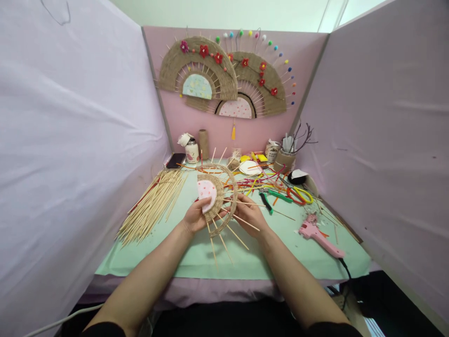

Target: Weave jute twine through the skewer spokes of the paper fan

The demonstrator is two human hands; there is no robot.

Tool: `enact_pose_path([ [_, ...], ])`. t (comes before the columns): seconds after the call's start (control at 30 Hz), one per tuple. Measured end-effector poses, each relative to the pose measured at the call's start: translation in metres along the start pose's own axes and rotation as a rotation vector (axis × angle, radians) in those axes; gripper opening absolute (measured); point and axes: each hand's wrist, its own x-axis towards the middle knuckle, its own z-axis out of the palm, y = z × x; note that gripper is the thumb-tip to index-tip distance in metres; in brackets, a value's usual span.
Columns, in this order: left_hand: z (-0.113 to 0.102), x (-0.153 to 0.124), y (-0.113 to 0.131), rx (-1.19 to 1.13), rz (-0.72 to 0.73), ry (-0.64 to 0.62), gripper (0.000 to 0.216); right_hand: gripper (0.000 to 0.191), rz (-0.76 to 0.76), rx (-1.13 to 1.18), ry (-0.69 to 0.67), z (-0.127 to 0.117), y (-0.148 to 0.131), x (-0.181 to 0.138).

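Above the table, both hands hold a half-round woven fan (219,196). It has a pink spotted centre, a twine-wrapped inner band, thin wooden sticks fanning outward and a narrower twine ring around them. My left hand (196,215) grips the inner part, thumb on the pink centre and fingers behind. My right hand (249,216) is closed at the ring's right side, around the sticks and twine; some fingertips are hidden behind the fan. The sticks point right and down past the ring.
Many loose wooden sticks (150,206) lie at left. At right are a pink glue gun (321,238) with a cord, green-handled pliers (278,195) and coloured pipe cleaners (303,195). Behind stand a bottle (191,150), a phone (176,161) and a holder (285,160). Two finished fans (203,58) hang on the back panel.
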Motion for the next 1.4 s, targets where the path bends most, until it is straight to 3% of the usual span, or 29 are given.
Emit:
enact_pose_path([
  [0.17,0.000,0.001,-0.002,0.002,-0.023,0.030,0.046,0.029,0.066,0.012,-0.072,0.001,-0.006,-0.002],
  [0.33,0.002,0.001,-0.003,0.008,-0.020,0.054,0.045,0.024,0.061,0.037,-0.054,0.001,-0.005,-0.002],
  [0.57,-0.002,0.001,0.000,0.016,-0.014,0.085,0.046,0.023,-0.048,0.061,0.136,-0.009,0.001,0.008],
  [0.7,-0.002,0.002,-0.001,0.060,-0.014,0.107,0.044,0.020,-0.135,0.070,0.141,-0.011,-0.003,0.008],
  [0.9,0.006,0.009,-0.009,0.210,0.089,0.236,0.037,0.018,-0.245,-0.003,0.168,-0.014,-0.004,0.006],
  [1.07,0.006,0.017,-0.011,0.172,0.116,0.401,0.022,0.016,-0.307,-0.161,0.171,-0.017,-0.001,0.006],
  [1.27,0.009,0.017,-0.008,0.025,0.071,0.325,0.027,0.009,-0.363,-0.218,0.112,-0.015,-0.001,0.004],
  [1.4,0.019,0.013,-0.005,-0.077,0.033,0.289,0.032,0.014,-0.345,-0.322,0.090,-0.015,-0.008,0.001],
])
